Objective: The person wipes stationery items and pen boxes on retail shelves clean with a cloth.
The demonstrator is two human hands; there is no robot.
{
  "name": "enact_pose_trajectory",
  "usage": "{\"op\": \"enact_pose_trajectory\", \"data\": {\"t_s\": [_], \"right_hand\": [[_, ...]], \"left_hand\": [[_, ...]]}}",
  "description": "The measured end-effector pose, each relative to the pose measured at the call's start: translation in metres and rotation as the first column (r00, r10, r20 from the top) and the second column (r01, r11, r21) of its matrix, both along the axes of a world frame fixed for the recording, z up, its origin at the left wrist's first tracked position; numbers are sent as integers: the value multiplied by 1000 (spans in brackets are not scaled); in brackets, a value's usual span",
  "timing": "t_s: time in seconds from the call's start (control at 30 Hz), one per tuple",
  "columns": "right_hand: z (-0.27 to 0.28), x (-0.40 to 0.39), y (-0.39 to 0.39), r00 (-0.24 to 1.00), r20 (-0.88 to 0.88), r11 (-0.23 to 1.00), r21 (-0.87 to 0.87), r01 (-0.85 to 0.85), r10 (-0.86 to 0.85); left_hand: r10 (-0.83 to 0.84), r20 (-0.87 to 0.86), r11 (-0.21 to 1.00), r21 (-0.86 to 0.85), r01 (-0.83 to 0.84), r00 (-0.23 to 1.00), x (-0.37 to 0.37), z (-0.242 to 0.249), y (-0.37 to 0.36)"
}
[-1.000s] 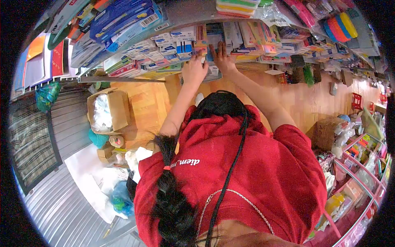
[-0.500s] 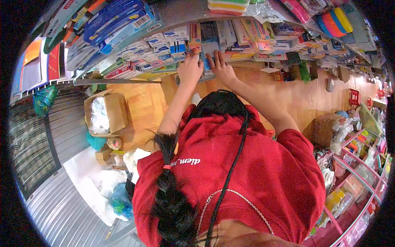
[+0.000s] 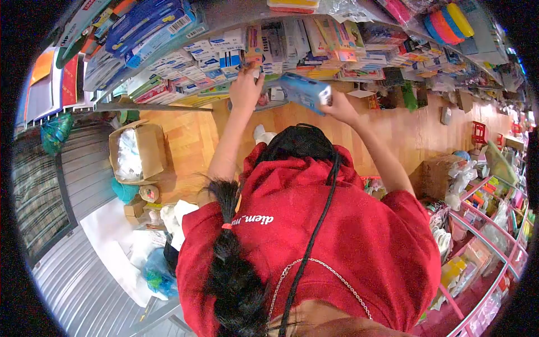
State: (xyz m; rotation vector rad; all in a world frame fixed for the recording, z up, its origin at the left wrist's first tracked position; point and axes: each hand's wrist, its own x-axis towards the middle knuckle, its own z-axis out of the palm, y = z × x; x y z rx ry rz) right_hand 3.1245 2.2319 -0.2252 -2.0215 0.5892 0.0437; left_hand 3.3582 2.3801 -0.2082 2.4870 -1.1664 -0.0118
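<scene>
My right hand (image 3: 340,108) grips the end of a blue box (image 3: 306,91), held tilted just in front of the shelf's edge. The box is blurred, so its print cannot be read. My left hand (image 3: 246,90) reaches up to the shelf, its fingertips at the lower end of an upright orange box (image 3: 254,45). Thumb and fingers on that hand look apart. White and blue small boxes (image 3: 227,59) are stacked left of it, and grey packets (image 3: 295,39) stand to its right.
Above, a shelf board (image 3: 236,28) carries large blue boxes (image 3: 149,28) and coloured sponge-like blocks (image 3: 449,23). An open carton (image 3: 151,151) stands on the wooden floor at left. A pink-framed rack (image 3: 477,219) with packaged goods is at right.
My right hand has pulled the blue box out from the shelf and moved right and down with it. My left hand has shifted slightly left, staying at the shelf.
</scene>
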Motion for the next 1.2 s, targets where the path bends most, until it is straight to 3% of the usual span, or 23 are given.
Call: {"op": "enact_pose_trajectory", "data": {"t_s": [0.03, 0.13, 0.17, 0.23, 0.3, 0.37, 0.4, 0.47, 0.5, 0.6, 0.73, 0.77, 0.83, 0.9, 1.0, 1.03, 1.13, 1.2], "right_hand": [[2, -9, 2, 982, 134, 980, 166, 110, -133], [33, -35, 14, 899, 94, 790, 523, 321, -428], [41, -34, 22, 832, 279, 748, 626, 222, -480], [78, -34, 37, 816, 266, 637, 755, 155, -513], [95, -29, 52, 790, 274, 537, 840, 82, -549], [106, -13, 67, 736, 377, 592, 805, 40, -562], [110, -10, 71, 706, 430, 622, 783, 19, -563], [103, -15, 70, 741, 333, 438, 897, -58, -583], [108, -14, 70, 761, 284, 337, 937, -92, -583], [136, -14, 66, 656, 292, -85, 874, -478, -696], [129, -16, 53, 657, 189, 105, 981, -165, -730], [123, -19, 51, 679, 140, 79, 990, -120, -721], [126, -25, 63, 652, 277, 232, 960, -157, -705], [128, -23, 70, 680, 303, 224, 953, -204, -668], [133, -12, 71, 788, 200, -29, 964, -265, -582], [129, -9, 68, 804, 376, -138, 864, -484, -461], [135, -6, 79, 805, 319, 50, 939, -341, -500], [140, -9, 77, 763, 270, 85, 958, -274, -587]], "left_hand": [[-14, 28, 998, -59, 15, 1000, 0, 1, 2], [-159, -126, 932, -345, 107, 979, -12, 19, 24], [-170, -213, 885, -463, 54, 962, -23, 29, 34], [-228, -365, 751, -656, -76, 903, -50, 65, 53], [-294, -182, 624, -781, 44, 938, -74, 87, 53], [-353, -46, 630, -750, 201, 935, -101, 119, 41], [-396, -15, 698, -655, 290, 918, -115, 133, 31], [-364, 275, 767, -454, 454, 890, -135, 133, 10], [-395, 291, 746, -452, 489, 871, -133, 135, 6], [-502, 323, 674, -435, 597, 802, -129, 143, 2], [-648, 315, 577, -390, 717, 693, -140, 150, 8], [-671, 290, 566, -394, 724, 683, -145, 148, 9], [-685, 251, 583, -374, 721, 684, -152, 154, 11], [-621, 254, 654, -354, 669, 742, -151, 163, 8], [-517, 226, 719, -409, 562, 826, -127, 165, -12], [-447, 225, 747, -438, 500, 866, -113, 166, -22], [-351, 154, 772, -510, 379, 923, -100, 166, -26], [-387, 91, 765, -525, 374, 918, -111, 162, -22]]}}
